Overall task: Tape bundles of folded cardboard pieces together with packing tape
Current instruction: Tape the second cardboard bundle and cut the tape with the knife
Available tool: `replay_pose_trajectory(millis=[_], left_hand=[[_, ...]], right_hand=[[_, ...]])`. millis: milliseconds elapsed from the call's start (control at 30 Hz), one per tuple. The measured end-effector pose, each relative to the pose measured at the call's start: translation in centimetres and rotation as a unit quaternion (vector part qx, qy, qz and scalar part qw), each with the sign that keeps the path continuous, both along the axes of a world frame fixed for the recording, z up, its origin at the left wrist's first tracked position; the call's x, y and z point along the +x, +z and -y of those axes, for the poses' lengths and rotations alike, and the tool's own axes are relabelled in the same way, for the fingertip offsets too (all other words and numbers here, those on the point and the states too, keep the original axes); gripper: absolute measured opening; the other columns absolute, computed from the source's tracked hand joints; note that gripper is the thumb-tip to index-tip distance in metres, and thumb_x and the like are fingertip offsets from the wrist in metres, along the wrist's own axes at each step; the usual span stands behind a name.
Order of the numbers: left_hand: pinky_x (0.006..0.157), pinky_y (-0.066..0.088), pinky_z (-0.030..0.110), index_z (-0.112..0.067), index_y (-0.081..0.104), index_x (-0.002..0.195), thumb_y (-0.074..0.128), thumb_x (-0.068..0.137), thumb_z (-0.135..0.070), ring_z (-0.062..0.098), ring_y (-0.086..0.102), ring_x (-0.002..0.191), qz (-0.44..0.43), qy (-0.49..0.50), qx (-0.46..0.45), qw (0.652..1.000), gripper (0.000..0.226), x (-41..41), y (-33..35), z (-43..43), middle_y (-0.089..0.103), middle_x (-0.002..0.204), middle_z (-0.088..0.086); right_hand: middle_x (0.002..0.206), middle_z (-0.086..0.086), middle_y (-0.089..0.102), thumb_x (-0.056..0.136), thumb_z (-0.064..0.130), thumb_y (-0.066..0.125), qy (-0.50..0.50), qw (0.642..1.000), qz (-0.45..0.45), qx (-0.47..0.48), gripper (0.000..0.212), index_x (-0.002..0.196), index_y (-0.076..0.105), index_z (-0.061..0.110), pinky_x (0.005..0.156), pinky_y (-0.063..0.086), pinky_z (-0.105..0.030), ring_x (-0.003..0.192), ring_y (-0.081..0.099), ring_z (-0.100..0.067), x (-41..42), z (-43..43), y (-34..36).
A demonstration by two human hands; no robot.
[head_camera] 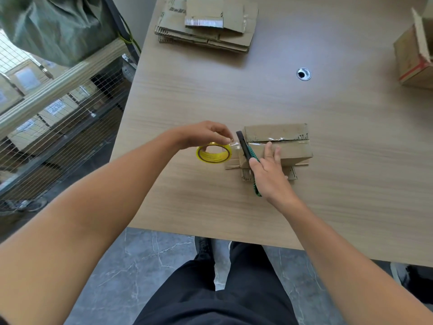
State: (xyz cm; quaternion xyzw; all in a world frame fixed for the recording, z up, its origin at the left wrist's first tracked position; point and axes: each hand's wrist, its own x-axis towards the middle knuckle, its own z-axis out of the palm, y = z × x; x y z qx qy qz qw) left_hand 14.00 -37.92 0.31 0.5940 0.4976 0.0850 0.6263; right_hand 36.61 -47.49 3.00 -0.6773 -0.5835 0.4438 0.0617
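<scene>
A bundle of folded cardboard pieces [293,146] lies on the wooden table [328,195], with a strip of clear tape running across its top. My left hand [206,134] grips a yellow-cored roll of packing tape [213,153] just left of the bundle, and tape stretches from the roll to the cardboard. My right hand [269,172] rests on the bundle and holds a green-and-black utility knife [246,148]. The knife's black tip sits at the stretched tape by the bundle's left edge.
A stack of flattened cardboard [210,26] lies at the table's far edge. An open cardboard box [414,52] stands at the far right. A round cable hole [304,73] is in the tabletop. A wire cage cart [58,109] with boxes stands left of the table.
</scene>
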Motion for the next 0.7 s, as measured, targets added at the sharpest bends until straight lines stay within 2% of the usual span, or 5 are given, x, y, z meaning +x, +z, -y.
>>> replay_pose_trajectory(millis=[100,233,367,567,700], left_hand=[[0.081,0.045,0.035,-0.024,0.073,0.11,0.061,0.099,-0.026,0.015,0.057,0.106,0.006,0.007,-0.034,0.999,0.016,-0.4,0.0,-0.3,0.066,0.117,0.001],[0.066,0.049,0.032,-0.032,0.072,0.107,0.062,0.098,-0.028,0.013,0.061,0.102,-0.014,-0.012,-0.015,1.0,0.014,0.0,-0.4,-0.1,0.068,0.119,0.0],[0.094,0.05,0.034,-0.042,0.07,0.107,0.061,0.09,-0.054,0.014,0.062,0.108,-0.195,-0.081,0.151,0.966,0.022,0.0,-1.5,0.5,0.068,0.111,-0.02],[0.086,0.049,0.033,-0.036,0.067,0.091,0.067,0.089,-0.053,0.019,0.064,0.095,-0.225,-0.034,0.147,0.963,0.017,0.5,-1.3,1.2,0.068,0.098,-0.007],[0.073,0.046,0.03,-0.035,0.063,0.081,0.068,0.091,-0.047,0.021,0.063,0.093,-0.225,-0.005,0.168,0.96,0.016,0.9,-0.3,2.3,0.066,0.087,-0.008]], right_hand=[[0.17,0.011,-0.007,0.109,0.04,0.034,-0.027,0.999,-0.038,-0.007,0.042,0.082,0.058,0.019,0.122,0.003,-0.064,0.153,-0.021,-0.006,0.1,-0.2,0.3],[0.17,0.011,-0.006,0.109,0.041,0.033,-0.026,0.998,-0.047,-0.013,0.04,0.086,0.059,0.02,0.124,0.001,-0.049,0.153,-0.021,-0.005,0.2,-0.2,0.5],[0.17,0.009,-0.006,0.109,0.04,0.034,-0.027,0.998,-0.058,-0.029,0.04,0.082,0.058,0.02,0.119,0.004,-0.032,0.153,-0.02,-0.005,0.0,-0.5,1.3],[0.168,0.012,-0.018,0.108,0.044,0.035,-0.001,0.998,-0.023,-0.053,0.041,0.106,0.065,0.015,0.123,-0.001,-0.04,0.15,-0.03,-0.008,-0.1,-0.8,1.3],[0.167,0.014,-0.024,0.106,0.05,0.035,0.047,0.996,0.058,-0.046,0.044,0.099,0.066,0.019,0.118,0.006,-0.071,0.149,-0.033,-0.011,-0.6,-0.3,0.6]])
